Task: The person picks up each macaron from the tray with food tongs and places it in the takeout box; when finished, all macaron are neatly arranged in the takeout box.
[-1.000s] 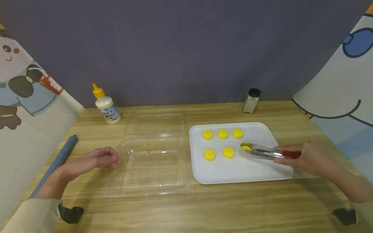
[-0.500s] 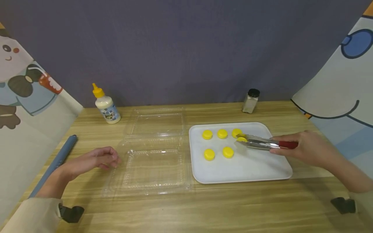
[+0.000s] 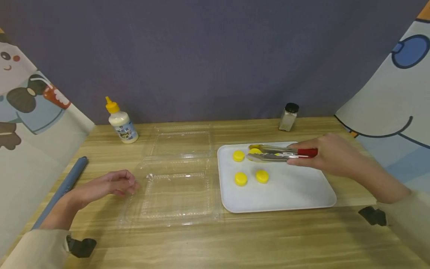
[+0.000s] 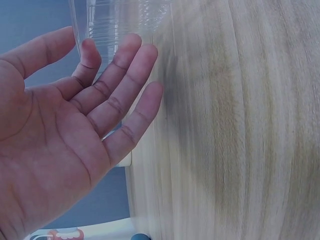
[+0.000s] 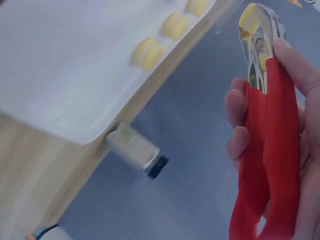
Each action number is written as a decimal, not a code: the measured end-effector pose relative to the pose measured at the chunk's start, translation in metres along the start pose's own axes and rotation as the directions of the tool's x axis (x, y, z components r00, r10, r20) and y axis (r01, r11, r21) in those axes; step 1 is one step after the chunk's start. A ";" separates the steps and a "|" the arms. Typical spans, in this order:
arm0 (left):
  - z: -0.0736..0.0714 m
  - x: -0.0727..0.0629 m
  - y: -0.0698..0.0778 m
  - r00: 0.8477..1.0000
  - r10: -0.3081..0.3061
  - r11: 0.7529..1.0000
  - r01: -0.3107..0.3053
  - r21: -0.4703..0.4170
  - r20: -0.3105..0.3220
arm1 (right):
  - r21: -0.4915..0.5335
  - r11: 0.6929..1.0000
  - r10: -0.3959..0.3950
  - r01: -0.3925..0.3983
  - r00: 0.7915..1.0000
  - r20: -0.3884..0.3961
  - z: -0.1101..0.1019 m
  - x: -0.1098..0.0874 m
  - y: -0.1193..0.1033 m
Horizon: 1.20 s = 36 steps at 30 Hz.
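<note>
My right hand point(image 3: 330, 153) grips tongs point(image 3: 307, 152) by their red handles, above the far row on the white tray point(image 3: 295, 196). A yellow macaron point(image 5: 248, 19) is pinched between the metal tips in the right wrist view. Other yellow macarons lie in two rows on the tray, among them a front-left macaron point(image 3: 240, 179); the tongs partly cover the far row in the head view. My left hand point(image 3: 107, 185) holds nothing, fingers loosely bent and palm showing in the left wrist view. It hovers by the left side of a clear plastic box point(image 3: 178, 215), which lies unfolded.
A squeeze bottle point(image 3: 124, 127) with a yellow cap stands at the back left. A small black-lidded jar point(image 3: 287, 118) is behind the tray. A grey-blue rod point(image 3: 67, 183) lies along the left side of the wooden table point(image 3: 188, 246), and a dark wall rises behind.
My right hand has lifted the tongs with the macaron from the front row's right end and carried it left and back over the far row. The left hand stays in place.
</note>
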<state>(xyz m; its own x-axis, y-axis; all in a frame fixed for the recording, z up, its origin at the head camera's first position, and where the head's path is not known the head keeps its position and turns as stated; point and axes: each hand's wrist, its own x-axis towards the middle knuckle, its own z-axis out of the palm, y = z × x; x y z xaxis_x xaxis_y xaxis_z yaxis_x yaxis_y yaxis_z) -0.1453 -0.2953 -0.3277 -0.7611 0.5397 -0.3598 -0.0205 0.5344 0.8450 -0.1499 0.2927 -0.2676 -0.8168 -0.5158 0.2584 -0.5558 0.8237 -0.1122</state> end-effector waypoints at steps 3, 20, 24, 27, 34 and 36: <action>0.000 0.000 0.000 1.000 0.003 1.000 -0.003 0.004 -0.004 | 0.017 1.000 -0.026 0.026 1.000 0.014 -0.002 0.013 -0.013; 0.001 -0.001 -0.001 0.999 0.034 0.999 -0.034 -0.004 -0.011 | 0.108 0.993 -0.056 0.038 0.983 0.177 0.005 0.073 -0.074; 0.001 -0.001 0.000 0.999 0.030 1.000 -0.030 0.001 -0.012 | 0.117 0.989 -0.105 0.085 0.979 0.175 0.016 0.086 -0.089; 0.001 -0.002 -0.001 0.999 0.030 1.000 -0.030 -0.005 -0.010 | 0.107 0.988 -0.130 0.113 0.977 0.169 0.024 0.095 -0.102; 0.003 -0.002 -0.001 1.000 0.022 0.998 -0.022 -0.056 -0.010 | 0.104 0.985 -0.153 0.135 0.970 0.191 0.040 0.115 -0.131; 0.004 -0.001 -0.002 1.000 0.010 0.997 -0.011 -0.076 -0.011 | 0.102 0.986 -0.153 0.134 0.966 0.207 0.044 0.121 -0.138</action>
<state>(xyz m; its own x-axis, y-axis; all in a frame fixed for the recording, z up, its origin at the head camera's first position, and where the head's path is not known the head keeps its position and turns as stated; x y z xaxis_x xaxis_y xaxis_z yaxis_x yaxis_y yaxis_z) -0.1419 -0.2941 -0.3302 -0.7686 0.5377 -0.3465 -0.0614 0.4772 0.8767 -0.1785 0.1064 -0.2636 -0.7365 -0.6730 0.0686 -0.6731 0.7189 -0.1735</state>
